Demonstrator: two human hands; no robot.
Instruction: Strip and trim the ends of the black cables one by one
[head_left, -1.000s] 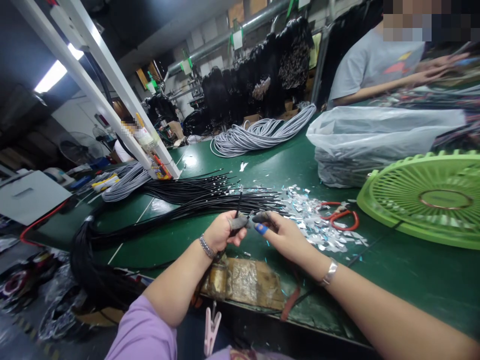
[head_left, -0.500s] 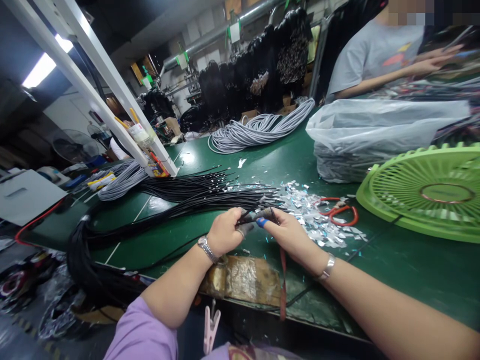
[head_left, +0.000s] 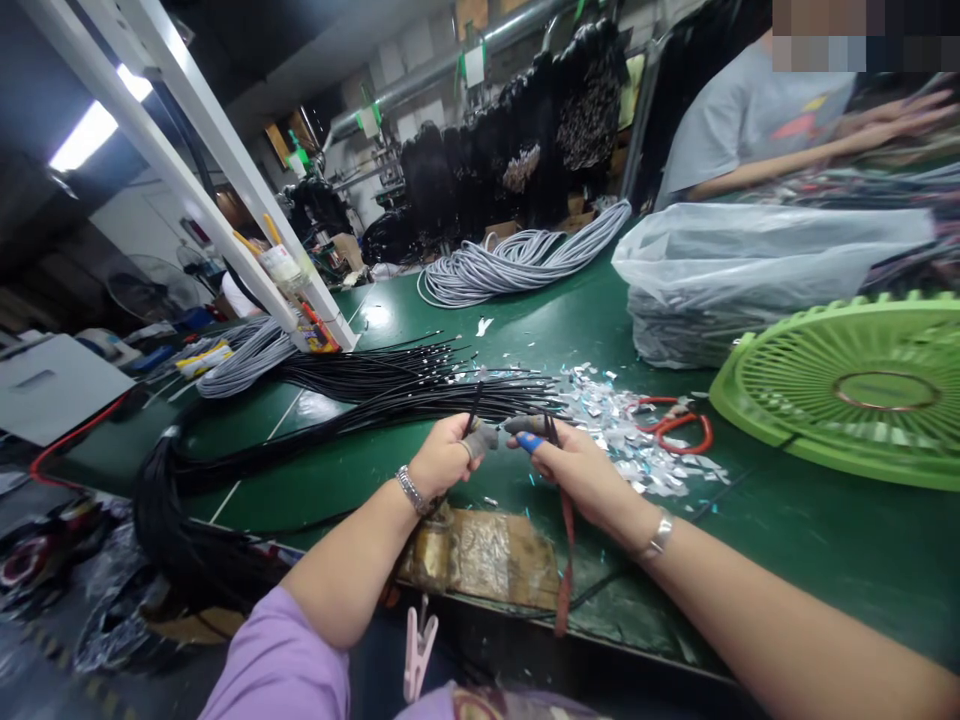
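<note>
My left hand [head_left: 442, 455] is closed on a thin black cable, whose end [head_left: 475, 400] sticks up above the fingers. Grey coverings wrap some fingertips on both hands. Facing it across a small gap, my right hand [head_left: 566, 455] is closed, blue tape on its thumb. A dark, thin thing [head_left: 552, 428] shows at its fingers, but I cannot make out its kind. A reddish strap [head_left: 565, 565] hangs below that hand. Behind the hands lies a bundle of black cables [head_left: 420, 395], its cut ends pointing right.
White and blue scraps [head_left: 622, 430] lie beside red-handled scissors [head_left: 679, 425]. A green fan [head_left: 840, 390] and a plastic bag [head_left: 750, 290] stand at right. Grey cable coils [head_left: 510, 265] lie behind. A taped cardboard piece [head_left: 487, 560] is at the front edge. A co-worker [head_left: 757, 120] works at far right.
My hands were together at the cable and are now slightly apart. The cable end in my left hand now points upward.
</note>
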